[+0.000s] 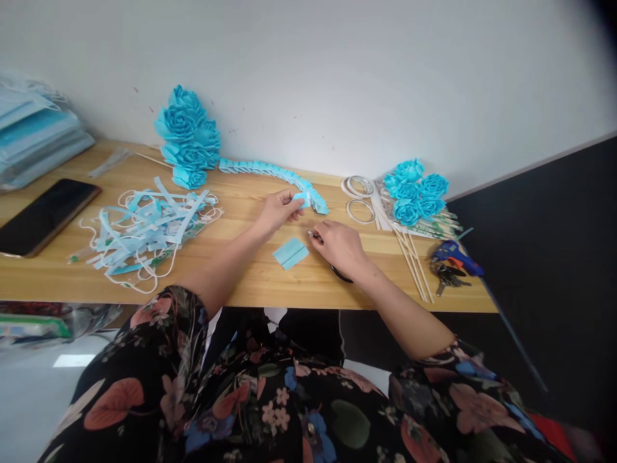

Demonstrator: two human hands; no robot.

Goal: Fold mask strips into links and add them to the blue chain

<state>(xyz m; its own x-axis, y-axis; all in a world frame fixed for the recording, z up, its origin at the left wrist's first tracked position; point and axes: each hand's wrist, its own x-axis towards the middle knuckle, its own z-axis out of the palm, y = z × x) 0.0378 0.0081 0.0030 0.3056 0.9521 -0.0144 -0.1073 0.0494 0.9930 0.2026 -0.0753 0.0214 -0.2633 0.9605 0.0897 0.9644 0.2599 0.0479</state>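
Note:
My left hand [281,211] pinches a light blue piece of mask fabric [302,199] between thumb and fingers, close to the end of a row of folded blue pieces [263,168]. My right hand [339,244] is closed around what looks like a pair of scissors [341,275]. A dark handle loop shows under the palm, and a small metal tip juts out by the fingertips; the rest is hidden. Between and below both hands, a flat blue fabric square [290,253] with a crease lies on the wooden table [250,270].
Blue fabric roses [187,138] stand at the back left, above cut strips and ear loops [149,231]. A phone [45,215] and stacked masks [38,128] lie further left. Rightward are tape rolls [360,198], more roses [417,191], sticks [413,263], a glue gun [456,256] and keys [448,276].

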